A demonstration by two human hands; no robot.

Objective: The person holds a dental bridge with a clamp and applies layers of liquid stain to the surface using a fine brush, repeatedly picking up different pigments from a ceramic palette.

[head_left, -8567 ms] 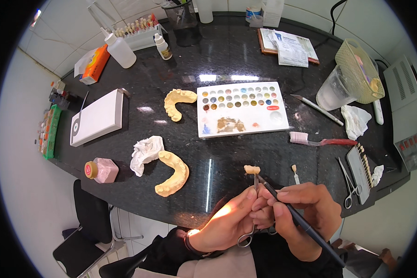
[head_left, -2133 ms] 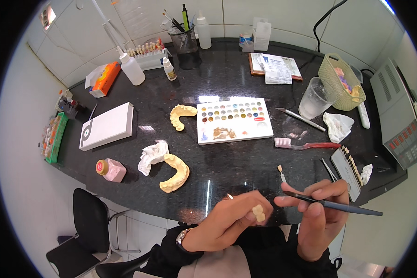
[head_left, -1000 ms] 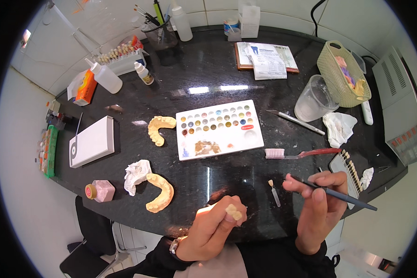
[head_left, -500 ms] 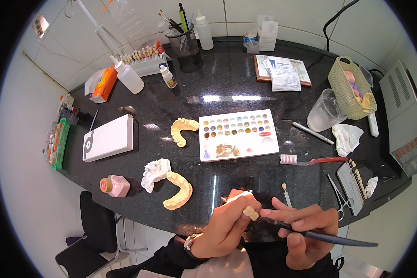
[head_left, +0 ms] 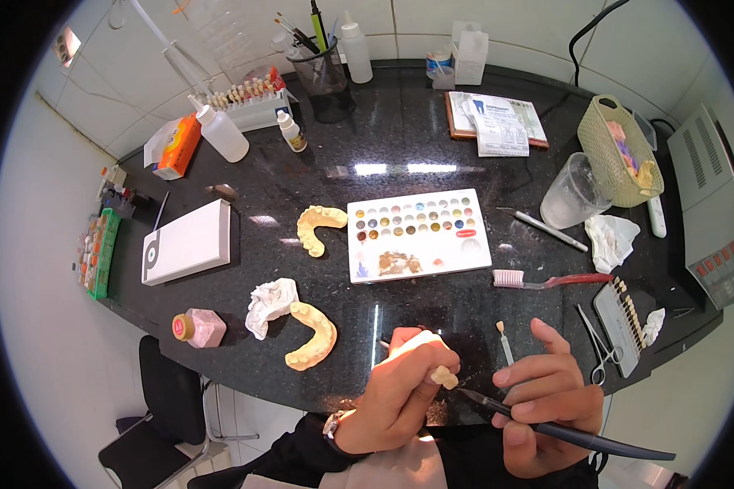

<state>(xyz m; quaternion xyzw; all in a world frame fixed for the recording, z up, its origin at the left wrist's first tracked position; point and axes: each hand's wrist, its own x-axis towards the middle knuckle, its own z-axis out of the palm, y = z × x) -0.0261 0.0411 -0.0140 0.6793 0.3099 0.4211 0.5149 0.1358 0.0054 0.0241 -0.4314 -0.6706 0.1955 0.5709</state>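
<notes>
Close to the table's front edge, my left hand (head_left: 404, 383) is closed around a small cream dental crown piece (head_left: 444, 376), which pokes out at the thumb side. A thin rod end shows behind its knuckles; the rest is hidden. My right hand (head_left: 546, 407) grips a slim brush (head_left: 603, 442) with a dark handle, its fine tip pointing left, just short of the crown piece. The index finger is raised off the handle. Beyond lies a white paint palette (head_left: 457, 262) with several coloured wells. A single shade tooth tab (head_left: 504, 342) rests beside my right fingers.
To the left are two yellowish dental casts (head_left: 322, 338) (head_left: 305, 232), crumpled tissue (head_left: 269, 303), a pink jar (head_left: 208, 328) and a white box (head_left: 189, 244). On the right lie a toothbrush (head_left: 550, 281), scissor-like forceps (head_left: 599, 346), a shade guide (head_left: 620, 326) and a plastic cup (head_left: 569, 196).
My right hand has drawn slightly right, taking the brush tip away from the crown piece, and its index finger has lifted. The left hand stays almost in place.
</notes>
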